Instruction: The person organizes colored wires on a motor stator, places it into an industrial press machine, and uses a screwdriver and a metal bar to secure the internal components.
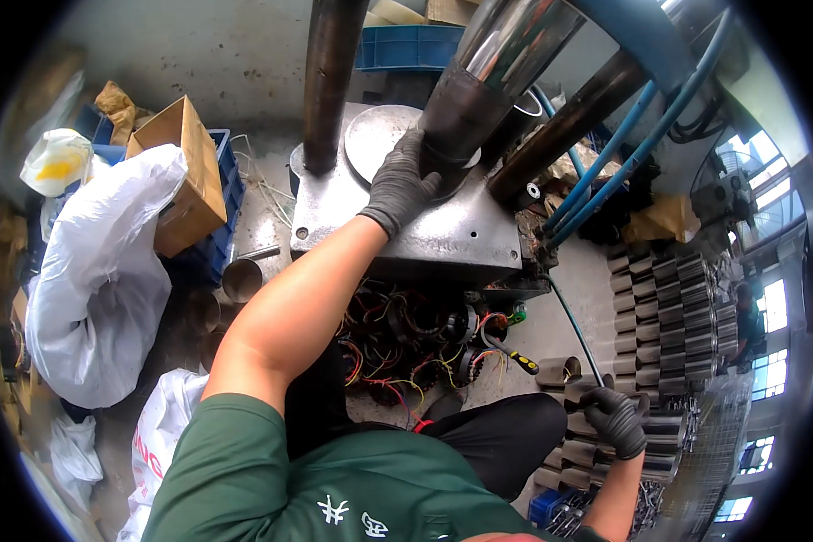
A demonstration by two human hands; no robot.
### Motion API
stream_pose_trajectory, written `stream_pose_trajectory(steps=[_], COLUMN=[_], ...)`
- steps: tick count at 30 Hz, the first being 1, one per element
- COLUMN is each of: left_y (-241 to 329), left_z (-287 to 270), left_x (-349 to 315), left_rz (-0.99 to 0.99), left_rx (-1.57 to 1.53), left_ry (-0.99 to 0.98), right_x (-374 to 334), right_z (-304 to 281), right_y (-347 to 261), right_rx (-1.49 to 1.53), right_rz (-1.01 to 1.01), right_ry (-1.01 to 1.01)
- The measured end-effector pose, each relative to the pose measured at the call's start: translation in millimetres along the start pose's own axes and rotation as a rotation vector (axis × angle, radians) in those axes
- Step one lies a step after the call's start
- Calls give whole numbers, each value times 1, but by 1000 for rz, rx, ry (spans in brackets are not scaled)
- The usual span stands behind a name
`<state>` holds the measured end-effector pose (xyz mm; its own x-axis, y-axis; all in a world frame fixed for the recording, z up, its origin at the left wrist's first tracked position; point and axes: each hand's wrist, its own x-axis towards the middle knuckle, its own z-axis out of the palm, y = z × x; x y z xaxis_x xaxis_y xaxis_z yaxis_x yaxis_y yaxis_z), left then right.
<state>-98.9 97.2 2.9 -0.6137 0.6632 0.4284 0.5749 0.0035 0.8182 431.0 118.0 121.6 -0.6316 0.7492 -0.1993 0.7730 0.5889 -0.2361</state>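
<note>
My left hand (402, 185), in a dark grey glove, reaches forward to the press and curls against the near left side of a dark metal cylinder (461, 113). That cylinder stands upright over a round plate (370, 135) on the steel press bed (443, 239), below a shiny ram (524, 41). The cylinder's far side is hidden. My right hand (616, 420), gloved too, is closed round the lower end of a long thin lever (571, 321) that slopes down from the press's right side.
Wound motor stators (406, 334) with coloured wires lie under the bed, near a yellow-and-black handled tool (515, 359). Stacked metal sleeves (668, 316) line the right. Blue hoses (623, 144) hang beside a press column (325, 81). Left are a cardboard box (185, 172) and white sack (99, 280).
</note>
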Motion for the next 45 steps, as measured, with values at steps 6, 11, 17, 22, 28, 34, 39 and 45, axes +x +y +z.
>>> stream_pose_trajectory(steps=[6, 11, 17, 22, 28, 34, 39, 45], left_y=[-7, -9, -14, -13, -16, -13, -12, -12], left_z=[0, 3, 2, 2, 3, 3, 2, 5], left_x=[2, 3, 3, 4, 3, 3, 3, 4], left_rz=[-4, 7, 16, 6, 19, 29, 18, 25], left_rx=[-38, -59, 2, 10, 51, 70, 52, 20], left_ry=[-18, -48, -26, -45, -26, -24, -34, -36], right_x=[17, 17, 6, 2, 1, 0, 2, 0], right_z=[-11, -23, -3, 6, 10, 18, 19, 21], right_y=[1, 14, 6, -2, -7, 1, -1, 3], right_rx=[185, 267, 201, 175, 141, 252, 170, 90], right_rz=[-61, 68, -4, -28, 59, 73, 41, -4], right_ry=[16, 24, -3, 52, 107, 194, 236, 290])
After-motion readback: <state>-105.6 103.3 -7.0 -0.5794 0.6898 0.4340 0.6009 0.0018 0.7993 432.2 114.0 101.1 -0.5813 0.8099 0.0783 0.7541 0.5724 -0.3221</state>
